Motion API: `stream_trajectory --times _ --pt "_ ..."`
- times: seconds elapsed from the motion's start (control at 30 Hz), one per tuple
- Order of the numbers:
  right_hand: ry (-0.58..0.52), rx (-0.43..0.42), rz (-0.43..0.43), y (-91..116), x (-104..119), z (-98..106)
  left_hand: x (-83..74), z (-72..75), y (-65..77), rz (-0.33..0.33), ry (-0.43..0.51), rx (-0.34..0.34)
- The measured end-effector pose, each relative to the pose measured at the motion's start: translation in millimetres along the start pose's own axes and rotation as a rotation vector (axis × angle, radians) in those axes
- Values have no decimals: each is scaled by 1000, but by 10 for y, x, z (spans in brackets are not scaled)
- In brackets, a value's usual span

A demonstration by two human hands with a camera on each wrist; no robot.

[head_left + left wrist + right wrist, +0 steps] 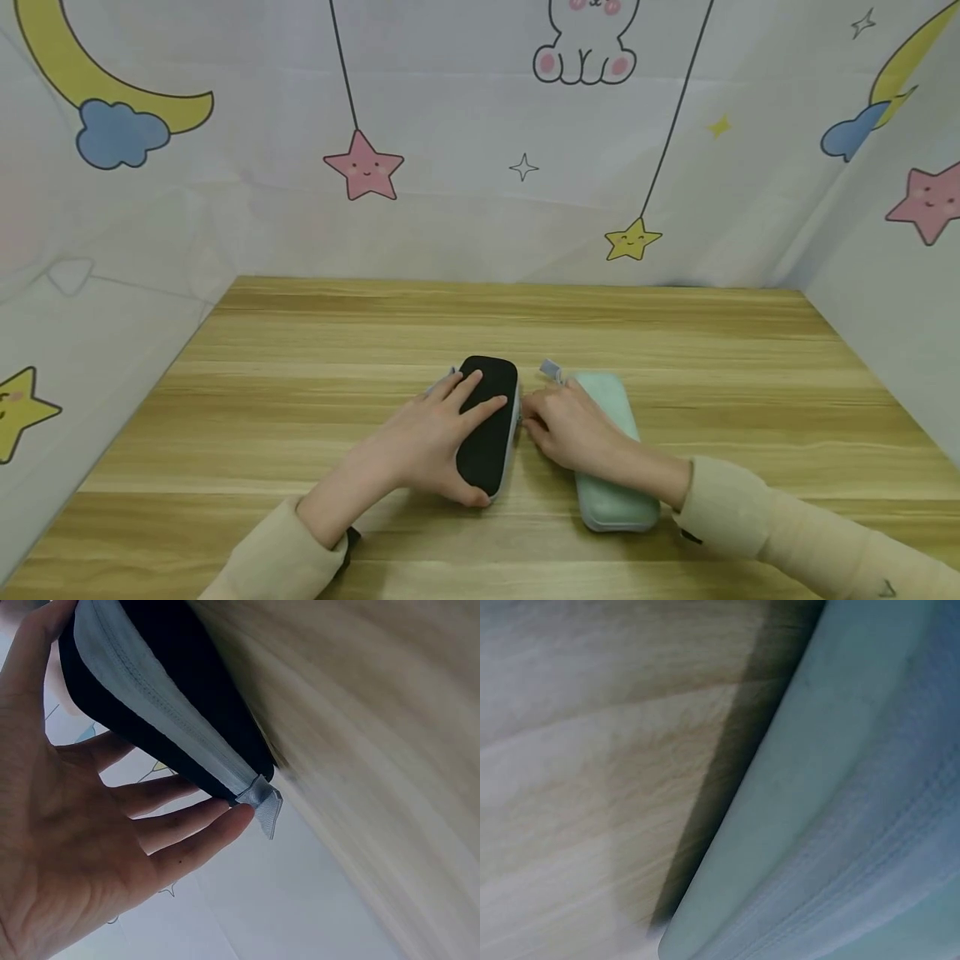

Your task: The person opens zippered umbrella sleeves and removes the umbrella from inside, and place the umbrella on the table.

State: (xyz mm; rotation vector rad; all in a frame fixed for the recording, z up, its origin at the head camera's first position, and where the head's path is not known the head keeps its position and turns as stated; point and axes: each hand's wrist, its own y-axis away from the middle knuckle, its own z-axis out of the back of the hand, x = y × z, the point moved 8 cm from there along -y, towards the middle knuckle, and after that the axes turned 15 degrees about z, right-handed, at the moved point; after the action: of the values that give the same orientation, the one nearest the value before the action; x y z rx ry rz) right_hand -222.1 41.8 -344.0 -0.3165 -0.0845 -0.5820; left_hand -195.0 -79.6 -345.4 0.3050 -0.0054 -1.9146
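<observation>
A black zip case (489, 433) with a pale grey zipper band (150, 682) lies on the table in the head view. My left hand (431, 433) rests across it, fingers spread and mostly straight on top, thumb at the near end. In the left wrist view, the little finger touches the grey fabric tab (262, 801) at one end. My right hand (566, 421) has curled fingers at the case's right side, pinching the zipper pull (520, 414), largely hidden by the fingertips. Beneath the right wrist lies a mint-green zip case (615, 504), partly covered; the right wrist view shows its side (780, 802) but no hand.
The wood-grain table (300, 333) runs back to a white cloth backdrop (465, 233) printed with stars, moons and clouds. Similar cloth hangs at both sides. A small grey tab (551, 369) sticks up by the mint case's far end.
</observation>
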Motion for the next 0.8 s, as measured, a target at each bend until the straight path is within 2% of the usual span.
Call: stream_trajectory --times 0.8 --pt "-5 26 2 -3 24 -37 -16 -5 -54 42 -36 34"
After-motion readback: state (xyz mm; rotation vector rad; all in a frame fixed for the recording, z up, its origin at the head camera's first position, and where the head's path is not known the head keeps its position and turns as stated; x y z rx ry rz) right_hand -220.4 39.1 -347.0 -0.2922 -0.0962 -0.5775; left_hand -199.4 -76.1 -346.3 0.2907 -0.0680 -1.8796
